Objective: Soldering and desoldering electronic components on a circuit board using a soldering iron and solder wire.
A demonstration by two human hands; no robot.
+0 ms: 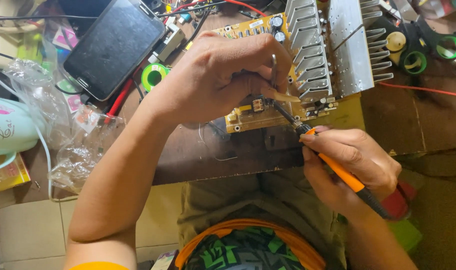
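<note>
Head view shows the right hand (355, 167) gripping an orange soldering iron (338, 170) at the yellow circuit board (268, 112) while the left hand (223, 75) pinches tweezers (274, 72), soldering apparently midway.

A worn brown wooden table (418, 125) fills most of the view, its surface scratched and dull, with a crack running along its right part. The near edge is chipped and uneven. Below that edge at the left, pale floor tiles (33, 225) show with dark grout lines between them. Clutter crowds the table's far edge and left side: a dark phone (113, 45), crumpled clear plastic (78, 145), a mint-green casing (8, 125), green-handled scissors (428, 50). Light is soft and even, casting faint shadows.
</note>
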